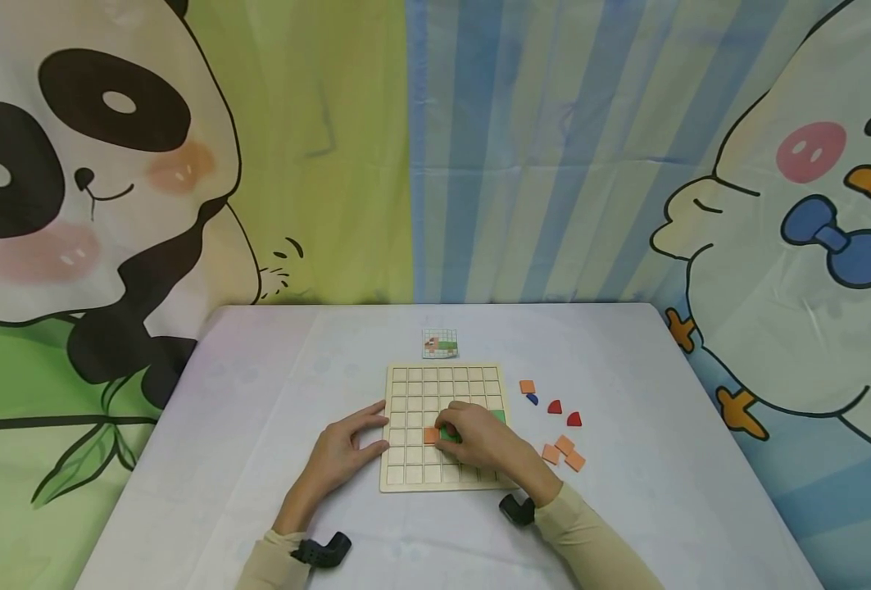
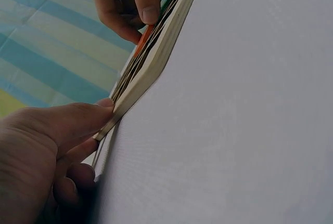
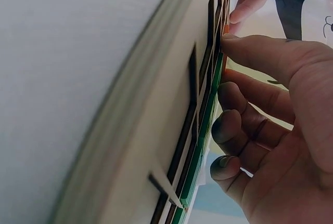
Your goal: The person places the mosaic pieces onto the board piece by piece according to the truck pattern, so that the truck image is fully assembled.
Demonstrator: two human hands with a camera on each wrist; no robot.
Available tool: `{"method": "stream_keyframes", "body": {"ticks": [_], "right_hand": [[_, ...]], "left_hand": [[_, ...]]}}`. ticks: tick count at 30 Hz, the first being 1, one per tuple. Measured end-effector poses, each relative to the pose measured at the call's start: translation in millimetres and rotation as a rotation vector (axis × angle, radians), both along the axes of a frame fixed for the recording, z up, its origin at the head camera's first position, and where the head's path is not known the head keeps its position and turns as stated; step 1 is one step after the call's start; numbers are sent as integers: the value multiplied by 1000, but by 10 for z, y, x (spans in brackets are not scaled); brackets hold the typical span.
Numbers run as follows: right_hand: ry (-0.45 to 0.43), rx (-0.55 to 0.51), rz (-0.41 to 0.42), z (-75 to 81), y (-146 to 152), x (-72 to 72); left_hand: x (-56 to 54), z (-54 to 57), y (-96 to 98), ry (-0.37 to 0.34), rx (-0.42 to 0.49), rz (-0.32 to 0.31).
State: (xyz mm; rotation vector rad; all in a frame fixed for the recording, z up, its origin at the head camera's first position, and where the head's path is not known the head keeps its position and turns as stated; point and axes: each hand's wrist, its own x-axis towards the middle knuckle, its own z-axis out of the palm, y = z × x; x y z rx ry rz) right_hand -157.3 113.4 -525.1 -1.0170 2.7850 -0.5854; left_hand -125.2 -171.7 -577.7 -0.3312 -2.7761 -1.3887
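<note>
A pale wooden grid board lies on the table between both hands. My left hand rests at its left edge, fingers spread and fingertips touching the rim. My right hand is over the middle of the board, its thumb and index finger pinching an orange square tile set at the grid; its other fingers curl loosely in the right wrist view. Green pieces lie in the grid just right of that tile, partly hidden under the right hand.
Right of the board lie an orange square, a blue piece, two red pieces and a cluster of orange squares. A small picture card sits beyond the board's far edge. Printed curtains hang behind the white table.
</note>
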Motion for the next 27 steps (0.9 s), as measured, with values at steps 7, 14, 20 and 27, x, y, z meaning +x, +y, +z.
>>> {"method": "stream_keyframes", "body": {"ticks": [7,14,20,27], "right_hand": [[8,7,10,10,0,-1],[-16,-5,4,48,68,-20],[-1,0,-51,126,253,-104],[-12,-35,-156,240,606,-254]], "left_hand": [[-9,-22,-2,-14,14,5],[-9,-3,1,-33,17,7],[-18,11,1,-45,18,10],[-16,3,-5,-43,22,5]]}}
